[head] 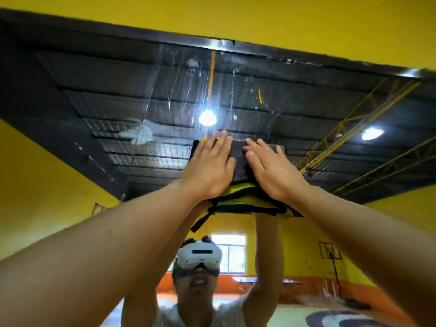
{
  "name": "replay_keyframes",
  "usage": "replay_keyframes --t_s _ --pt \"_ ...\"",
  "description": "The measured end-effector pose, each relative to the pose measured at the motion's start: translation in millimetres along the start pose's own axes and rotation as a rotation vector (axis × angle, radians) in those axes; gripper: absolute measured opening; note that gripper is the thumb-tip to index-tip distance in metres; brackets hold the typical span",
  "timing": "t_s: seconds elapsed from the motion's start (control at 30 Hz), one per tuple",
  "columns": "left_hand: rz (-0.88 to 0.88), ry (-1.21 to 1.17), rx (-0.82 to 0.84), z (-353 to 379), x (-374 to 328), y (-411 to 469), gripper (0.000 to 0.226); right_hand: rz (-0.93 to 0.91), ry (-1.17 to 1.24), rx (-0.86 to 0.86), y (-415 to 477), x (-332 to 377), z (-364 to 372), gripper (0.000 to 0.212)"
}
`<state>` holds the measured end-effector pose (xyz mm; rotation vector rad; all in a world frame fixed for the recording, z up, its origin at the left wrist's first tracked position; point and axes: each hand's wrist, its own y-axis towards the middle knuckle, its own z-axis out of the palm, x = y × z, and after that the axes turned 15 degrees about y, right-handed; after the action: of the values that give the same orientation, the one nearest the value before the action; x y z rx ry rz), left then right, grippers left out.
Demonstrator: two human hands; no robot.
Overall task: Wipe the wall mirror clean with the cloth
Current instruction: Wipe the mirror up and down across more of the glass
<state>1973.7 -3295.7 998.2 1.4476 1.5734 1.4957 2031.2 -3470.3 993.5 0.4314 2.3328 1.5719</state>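
The wall mirror fills most of the view, with its dark top edge high against the yellow wall. A folded dark cloth with yellow and black trim lies flat against the glass, high up near the middle. My left hand presses on its left part, fingers spread and pointing up. My right hand presses on its right part in the same way. White streaks and smears mark the glass above and to the left of the cloth. Both arms are stretched upward.
The mirror reflects a dark ceiling with bright lamps, yellow trusses, a window and a person in a white headset with raised arms. Yellow wall surrounds the mirror above.
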Motion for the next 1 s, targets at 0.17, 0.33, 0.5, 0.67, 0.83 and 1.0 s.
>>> replay_keyframes --t_s 0.17,0.33,0.5,0.67,0.83,1.0 --pt "-0.091 0.097 -0.153 16.6 -15.3 -9.8 0.06 -0.013 -0.237 -0.151 -3.4 0.1 40.8 0.061" --pt "-0.136 0.144 -0.201 26.5 -29.2 -8.2 0.061 -0.088 -0.28 -0.176 -4.4 -23.1 35.0 0.063" --pt "-0.095 0.146 -0.212 27.8 -64.1 10.8 0.061 -0.066 -0.289 -0.177 -12.4 -56.6 7.8 0.064" --pt "-0.058 0.136 -0.194 29.8 -116.0 36.4 0.06 0.006 -0.298 -0.218 -26.1 -92.7 -24.1 0.059" --pt "-0.083 0.15 -0.189 33.6 -129.2 35.3 0.058 -0.01 -0.291 -0.209 -34.7 -101.2 -27.9 0.055" --pt "-0.105 0.166 -0.18 37.5 -149.0 12.5 0.058 -0.032 -0.261 -0.193 -58.1 -111.7 -25.5 0.055"
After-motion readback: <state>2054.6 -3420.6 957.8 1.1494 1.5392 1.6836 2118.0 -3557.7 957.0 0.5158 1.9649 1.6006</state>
